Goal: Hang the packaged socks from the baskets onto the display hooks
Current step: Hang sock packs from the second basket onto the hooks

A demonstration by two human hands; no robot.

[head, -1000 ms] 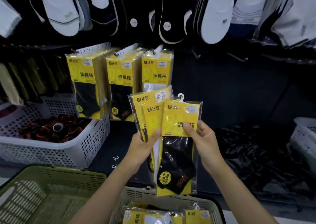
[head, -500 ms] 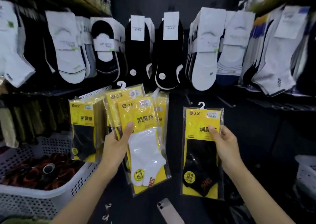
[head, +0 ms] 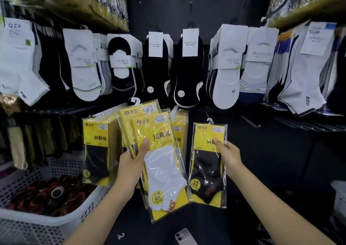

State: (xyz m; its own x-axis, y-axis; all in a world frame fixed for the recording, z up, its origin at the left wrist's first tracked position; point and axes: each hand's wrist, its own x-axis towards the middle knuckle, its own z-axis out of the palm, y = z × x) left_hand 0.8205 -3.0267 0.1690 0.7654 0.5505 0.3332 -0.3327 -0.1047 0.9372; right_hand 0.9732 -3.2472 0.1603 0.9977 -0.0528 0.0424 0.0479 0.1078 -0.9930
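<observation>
My left hand (head: 131, 162) grips a small stack of yellow sock packs (head: 161, 162), a white-sock pack in front, its thumb across the top card. My right hand (head: 227, 154) pinches a single yellow pack with black socks (head: 206, 168) by its right edge, held upright to the right of the stack, its small plastic hanger at the top. Behind them, more yellow packs (head: 97, 145) hang on display hooks. Bare hooks (head: 250, 121) stick out of the dark panel to the right, above my right hand.
Rows of white and black socks (head: 189, 65) hang on the upper rail. A white perforated basket (head: 56, 220) with dark round items sits at lower left. A phone (head: 184, 236) lies at the bottom centre. Another white basket edge (head: 338, 198) is at far right.
My right hand has pulled the black-sock pack off the stack and moved it to the right. My view has tilted up from the baskets to the display wall.
</observation>
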